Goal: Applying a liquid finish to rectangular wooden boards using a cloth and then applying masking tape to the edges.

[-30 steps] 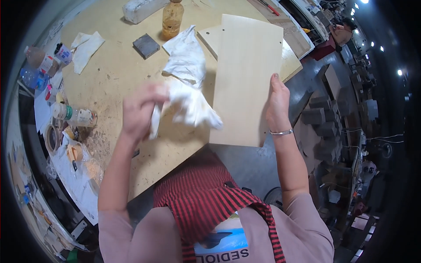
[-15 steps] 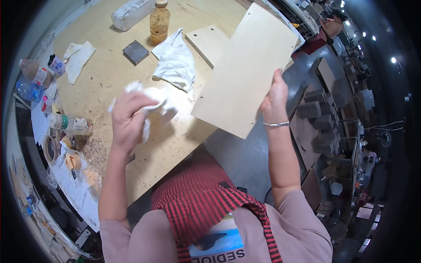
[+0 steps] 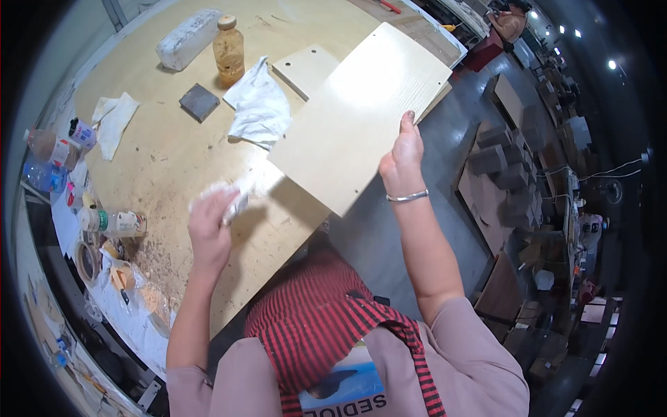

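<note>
My left hand is closed around a crumpled white cloth, slightly blurred, above the table near its front edge. My right hand grips the right-hand edge of a pale wooden board with small dark holes near its edges. That board is held tilted, overlapping the table's right side, and light shines off its upper face. Partly behind it lies another pale board with round holes. A second white cloth rests on the table left of the boards, and a dark square block is beside it.
At the table's far side stand a brown-stained bottle and a whitish block. A pale rag lies to the left. Several bottles, including a clear one, and a tape roll line the left edge. A person sits far right.
My left hand with its cloth has moved lower, toward me. The board in my right hand has shifted left and tilted, now catching light. The whole view has shifted a little.
</note>
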Tool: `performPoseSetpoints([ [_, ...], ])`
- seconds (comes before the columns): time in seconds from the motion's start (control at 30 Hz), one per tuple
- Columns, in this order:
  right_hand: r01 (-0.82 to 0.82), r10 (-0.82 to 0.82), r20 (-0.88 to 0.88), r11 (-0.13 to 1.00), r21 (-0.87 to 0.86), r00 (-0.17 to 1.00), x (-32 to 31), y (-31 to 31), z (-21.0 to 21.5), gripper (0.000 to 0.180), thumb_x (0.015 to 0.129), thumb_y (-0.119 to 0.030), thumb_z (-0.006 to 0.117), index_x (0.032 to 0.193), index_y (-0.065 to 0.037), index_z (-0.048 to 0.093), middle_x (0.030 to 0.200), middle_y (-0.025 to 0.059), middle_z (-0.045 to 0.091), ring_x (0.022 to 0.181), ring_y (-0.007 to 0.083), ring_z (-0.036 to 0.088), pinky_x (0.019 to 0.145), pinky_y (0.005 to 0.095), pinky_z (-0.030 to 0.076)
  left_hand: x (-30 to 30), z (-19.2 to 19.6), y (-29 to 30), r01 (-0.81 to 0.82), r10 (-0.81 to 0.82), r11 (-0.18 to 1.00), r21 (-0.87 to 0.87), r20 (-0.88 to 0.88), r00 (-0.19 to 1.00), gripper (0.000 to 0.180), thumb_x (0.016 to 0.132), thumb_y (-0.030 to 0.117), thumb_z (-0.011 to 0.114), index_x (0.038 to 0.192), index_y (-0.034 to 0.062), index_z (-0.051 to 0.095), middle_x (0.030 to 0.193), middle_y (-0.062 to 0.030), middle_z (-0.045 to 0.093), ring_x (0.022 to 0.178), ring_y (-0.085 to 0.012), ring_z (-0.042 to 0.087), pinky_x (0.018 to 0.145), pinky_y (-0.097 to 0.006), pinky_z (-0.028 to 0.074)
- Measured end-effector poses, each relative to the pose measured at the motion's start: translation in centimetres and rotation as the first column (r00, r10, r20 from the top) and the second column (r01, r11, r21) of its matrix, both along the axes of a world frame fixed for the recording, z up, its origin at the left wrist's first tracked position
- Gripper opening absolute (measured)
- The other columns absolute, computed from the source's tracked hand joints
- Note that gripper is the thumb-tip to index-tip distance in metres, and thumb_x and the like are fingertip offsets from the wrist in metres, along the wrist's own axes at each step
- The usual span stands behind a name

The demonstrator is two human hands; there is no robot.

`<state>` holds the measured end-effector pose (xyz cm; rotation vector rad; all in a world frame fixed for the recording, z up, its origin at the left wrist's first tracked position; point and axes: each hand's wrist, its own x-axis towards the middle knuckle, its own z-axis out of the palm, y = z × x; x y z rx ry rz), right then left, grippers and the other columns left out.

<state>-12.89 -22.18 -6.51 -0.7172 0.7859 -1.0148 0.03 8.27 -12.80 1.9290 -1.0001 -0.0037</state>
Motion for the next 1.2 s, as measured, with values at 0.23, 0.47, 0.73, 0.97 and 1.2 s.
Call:
performPoseSetpoints([
  [0.23,-0.076,0.071,0.038,0.983,0.167,0.997,1.7,0.5,0.4,0.048,0.103,-0.032,0.035,0.134,0.004,0.036,0.134,0.0179,0.048,0.120,0.0311,0.051,0.102,0.0446,0.044,-6.0,3.3,-6.9,0.501,-0.496,0.855,0.131,0.484,0.721,0.028,0.072,0.012,0.068,0.100,0.0186,0.069,0.116,-0.0012,0.063,0.101,-0.0248,0.057,0.092,-0.040,0.042],
  [0.47,0.129,-0.127,0.036,0.990,-0.061,0.991,2.4,0.9,1.4,0.042,0.102,-0.027,0.040,0.130,0.005,0.040,0.129,0.0168,0.049,0.118,0.0283,0.051,0.098,0.0431,0.046,-3.3,5.9,-4.5,0.057,-0.052,0.998,-0.020,0.191,0.980,0.041,0.068,-0.006,0.057,0.100,0.0159,0.072,0.113,-0.0055,0.065,0.098,-0.0259,0.056,0.088,-0.038,0.044],
  [0.73,0.051,-0.043,0.129,0.997,-0.063,0.991,2.4,1.4,4.1,0.049,0.103,-0.035,0.034,0.138,0.000,0.036,0.139,0.0151,0.044,0.124,0.0312,0.047,0.108,0.0473,0.037,0.1,-2.0,-2.0,0.151,-0.181,0.977,0.150,0.209,0.961,0.032,0.071,0.001,0.064,0.100,0.0128,0.072,0.110,-0.0018,0.066,0.098,-0.0265,0.055,0.086,-0.037,0.044],
  [0.97,0.011,-0.019,0.064,0.992,0.126,0.998,2.3,2.0,5.0,0.048,0.103,-0.038,0.033,0.137,-0.004,0.040,0.140,0.0123,0.045,0.125,0.0303,0.047,0.108,0.0467,0.036,-2.0,6.3,-5.5,-0.117,0.119,0.992,0.050,-0.032,0.992,0.024,0.077,0.007,0.071,0.100,0.0019,0.068,0.096,-0.0063,0.068,0.091,-0.0204,0.061,0.082,-0.031,0.047],
  [1.2,-0.108,0.094,0.065,0.963,0.248,0.993,2.7,3.5,5.1,0.048,0.103,-0.040,0.032,0.135,-0.006,0.042,0.136,0.0116,0.048,0.124,0.0291,0.048,0.107,0.0460,0.037,-4.6,7.4,-4.6,0.141,-0.330,0.943,-0.301,-0.797,0.506,0.021,0.079,0.009,0.074,0.093,-0.0048,0.064,0.086,-0.0098,0.068,0.077,-0.0133,0.064,0.071,-0.026,0.051],
])
